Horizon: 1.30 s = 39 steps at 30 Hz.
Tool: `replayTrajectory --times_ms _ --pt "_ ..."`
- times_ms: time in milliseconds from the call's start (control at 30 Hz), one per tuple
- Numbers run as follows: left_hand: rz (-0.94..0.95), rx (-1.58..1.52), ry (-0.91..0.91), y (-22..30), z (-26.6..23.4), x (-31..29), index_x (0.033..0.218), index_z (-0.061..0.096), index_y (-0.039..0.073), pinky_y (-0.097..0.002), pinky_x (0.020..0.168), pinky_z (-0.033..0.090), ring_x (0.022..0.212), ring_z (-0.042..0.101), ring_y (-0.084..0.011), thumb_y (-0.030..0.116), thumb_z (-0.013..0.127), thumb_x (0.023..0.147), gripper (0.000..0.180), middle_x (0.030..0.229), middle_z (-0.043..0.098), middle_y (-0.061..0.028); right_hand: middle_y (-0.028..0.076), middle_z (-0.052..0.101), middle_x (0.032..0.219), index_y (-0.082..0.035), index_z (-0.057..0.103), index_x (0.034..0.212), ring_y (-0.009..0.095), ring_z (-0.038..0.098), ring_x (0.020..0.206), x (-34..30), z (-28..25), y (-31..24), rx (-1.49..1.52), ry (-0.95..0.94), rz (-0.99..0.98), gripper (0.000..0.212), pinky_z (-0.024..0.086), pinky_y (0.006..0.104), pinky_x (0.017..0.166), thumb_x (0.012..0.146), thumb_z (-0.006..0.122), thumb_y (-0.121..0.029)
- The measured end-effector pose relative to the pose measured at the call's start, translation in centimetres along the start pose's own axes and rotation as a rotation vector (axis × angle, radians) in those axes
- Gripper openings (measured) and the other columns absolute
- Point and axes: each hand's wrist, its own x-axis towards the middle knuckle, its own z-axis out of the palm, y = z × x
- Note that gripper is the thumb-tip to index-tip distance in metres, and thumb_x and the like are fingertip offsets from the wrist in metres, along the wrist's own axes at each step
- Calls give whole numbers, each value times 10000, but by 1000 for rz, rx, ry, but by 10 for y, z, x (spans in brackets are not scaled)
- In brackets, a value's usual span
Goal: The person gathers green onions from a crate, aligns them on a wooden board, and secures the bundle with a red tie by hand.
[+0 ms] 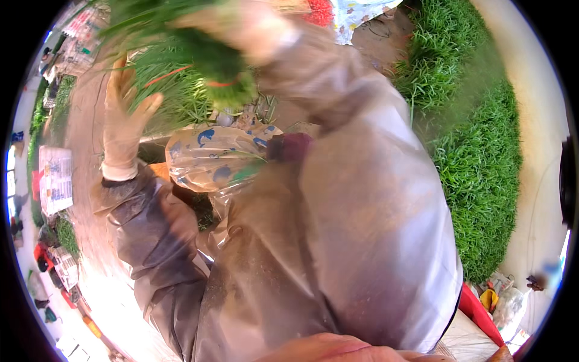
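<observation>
My right hand (250, 30), in a pale glove and blurred by motion, reaches across to the upper left. Its fingers are wrapped round a dark green bunch of chives (220, 60), which has a red band near its cut end. My left hand (129, 111), also in a pale glove, is open with thumb and fingers apart. It stands beside more loose, grass-like chives (172, 96), with a thin red strip (166, 76) lying across them. Just below the leaves is a clear plastic sheet (211, 148) with blue figures. Both forearms wear brownish see-through sleeves.
A long, thick bank of chives (482, 181) runs down the right side along a pale wall (543, 211). A patterned sheet (359, 18) and something red (319, 12) lie at the far edge. At left stands a printed whitish box (55, 178) on the brown floor (84, 133).
</observation>
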Motion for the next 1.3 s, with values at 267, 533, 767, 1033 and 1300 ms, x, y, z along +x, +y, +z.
replayTrajectory --times_ms 267,533,767,1033,1300 --pt "-856 -254 13 -137 -114 -88 1419 421 89 -377 1103 327 1325 417 -287 268 598 931 549 1398 465 -157 110 624 1216 -203 640 1185 290 586 1090 -183 -228 266 -895 423 529 301 462 382 913 924 560 -329" --pt "-846 -580 250 -209 -116 -116 1416 394 21 -374 1109 306 1323 423 -288 219 531 969 508 1379 469 -212 120 605 1245 -151 587 1238 279 594 1081 -228 -267 254 -799 419 911 333 465 384 914 946 499 -286" --pt "-883 -685 271 -228 -110 -140 1398 402 -15 -365 1057 373 1277 469 -286 184 518 981 476 1356 484 -208 128 588 1270 -106 541 1285 269 602 1072 -244 -289 251 -738 438 1035 362 468 386 915 966 446 -248" --pt "-806 -840 372 -247 -109 -170 1374 423 -3 -364 990 441 1215 529 -255 202 569 951 492 1296 554 -139 137 568 1298 -54 488 1339 258 610 1063 -151 -376 208 -689 723 908 395 471 388 916 988 386 -204" --pt "-805 -758 616 -226 -61 -217 1325 495 20 -328 954 456 1117 588 -223 131 579 934 415 1204 600 -118 79 696 1044 -53 628 1198 153 647 913 143 45 156 -266 -369 -75 387 499 285 778 879 644 -271"
